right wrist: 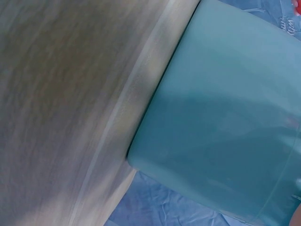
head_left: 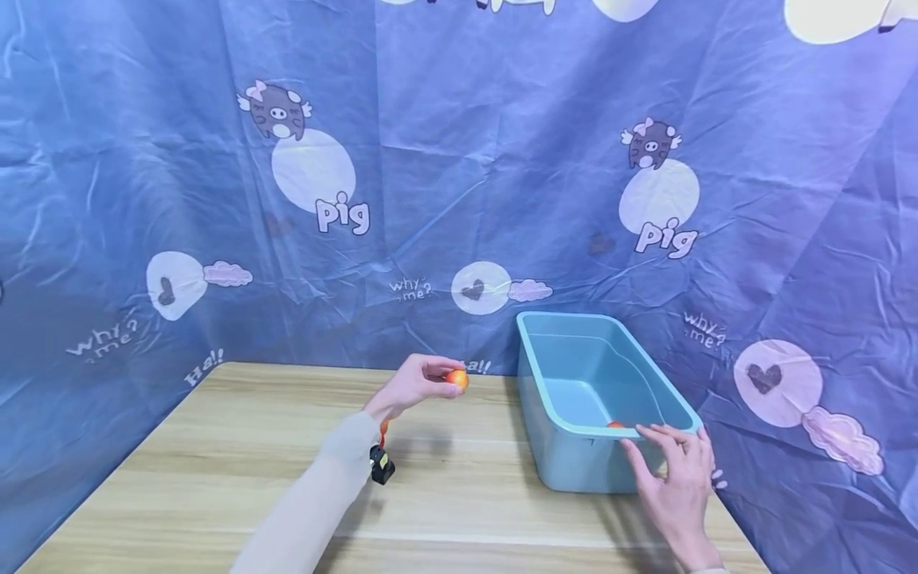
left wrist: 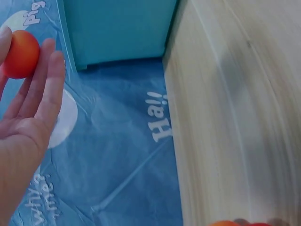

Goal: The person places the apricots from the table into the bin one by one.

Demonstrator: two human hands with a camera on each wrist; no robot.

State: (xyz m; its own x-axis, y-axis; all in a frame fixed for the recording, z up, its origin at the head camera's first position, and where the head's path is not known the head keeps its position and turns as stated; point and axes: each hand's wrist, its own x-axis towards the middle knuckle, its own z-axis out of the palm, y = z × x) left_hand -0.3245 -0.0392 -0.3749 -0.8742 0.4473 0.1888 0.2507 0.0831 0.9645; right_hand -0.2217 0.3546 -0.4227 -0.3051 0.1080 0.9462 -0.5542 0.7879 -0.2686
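My left hand (head_left: 416, 381) is raised above the table and pinches a small orange-red ball (head_left: 457, 380) between thumb and fingers. In the left wrist view, the same ball (left wrist: 21, 54) looks smooth and rounded. At the right stands a deep blue-green plastic tub (head_left: 534, 414). My right hand (head_left: 677, 482) holds the tub's near rim, fingers over the edge and thumb against the outer wall. Inside the tub, the top of an orange-red thing (head_left: 616, 425) shows just behind that rim; the rest of it is hidden.
Orange and red round things (left wrist: 225, 223) show at the bottom of the left wrist view, mostly cut off. A small black device (head_left: 382, 465) is at my left wrist. A blue printed cloth (head_left: 430, 159) hangs behind the wooden table (head_left: 459, 510).
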